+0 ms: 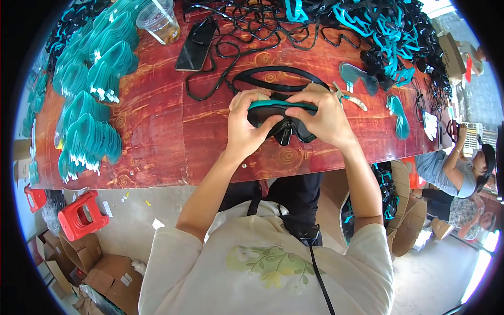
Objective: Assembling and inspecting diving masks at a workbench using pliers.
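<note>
You've got the black diving mask point(273, 111), centre frame!
Your left hand point(247, 123) and right hand point(323, 113) pinch opposite ends, fingers curled over the teal rim point(281, 103), thumbs below, nearly closed on it, seemingly to keep it steady; no lettering reads clearly on the mask.

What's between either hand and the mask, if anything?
Nothing visible. The left hand and right hand already grip the mask at opposite sides. Nearest items aren't between: the black band lies just beyond the mask, and the hand tool sits right of the right hand.
</note>
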`<action>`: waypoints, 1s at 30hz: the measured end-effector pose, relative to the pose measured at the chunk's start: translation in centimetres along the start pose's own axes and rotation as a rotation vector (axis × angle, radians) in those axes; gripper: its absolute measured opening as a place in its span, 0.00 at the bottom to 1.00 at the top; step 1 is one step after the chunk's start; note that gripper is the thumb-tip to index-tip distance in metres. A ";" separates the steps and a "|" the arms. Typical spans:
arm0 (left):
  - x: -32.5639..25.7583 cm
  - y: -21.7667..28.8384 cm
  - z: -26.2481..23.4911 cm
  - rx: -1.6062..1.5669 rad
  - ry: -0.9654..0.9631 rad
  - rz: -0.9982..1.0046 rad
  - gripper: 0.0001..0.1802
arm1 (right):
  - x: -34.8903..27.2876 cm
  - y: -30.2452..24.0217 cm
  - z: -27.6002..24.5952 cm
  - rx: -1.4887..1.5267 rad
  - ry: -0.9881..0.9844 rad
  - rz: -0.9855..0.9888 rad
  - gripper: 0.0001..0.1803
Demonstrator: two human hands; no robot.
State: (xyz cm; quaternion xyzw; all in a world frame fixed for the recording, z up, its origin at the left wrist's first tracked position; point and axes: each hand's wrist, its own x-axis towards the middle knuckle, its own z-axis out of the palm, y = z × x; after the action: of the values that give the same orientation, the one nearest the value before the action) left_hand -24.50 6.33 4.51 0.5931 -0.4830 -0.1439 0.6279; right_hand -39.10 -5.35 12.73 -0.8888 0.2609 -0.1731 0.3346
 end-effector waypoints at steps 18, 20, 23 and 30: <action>-1.0 0.0 2.3 -0.103 0.067 0.012 0.13 | -3.0 2.5 -0.1 0.172 0.100 -0.014 0.16; -1.0 0.2 2.4 -0.072 0.049 0.091 0.12 | -4.0 3.8 -0.3 0.355 0.184 -0.081 0.26; -0.8 0.4 2.1 -0.086 0.097 0.148 0.10 | -8.0 9.5 -1.7 -0.021 0.512 0.071 0.53; -0.6 1.9 1.7 -0.087 0.130 0.180 0.08 | -10.1 14.0 -3.6 -0.331 0.365 0.120 0.41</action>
State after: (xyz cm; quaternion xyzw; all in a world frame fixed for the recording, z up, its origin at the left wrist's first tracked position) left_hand -26.89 6.19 5.65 0.5277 -0.4858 -0.0690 0.6934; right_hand -53.78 -10.28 4.34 -0.8685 0.3940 -0.2655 0.1413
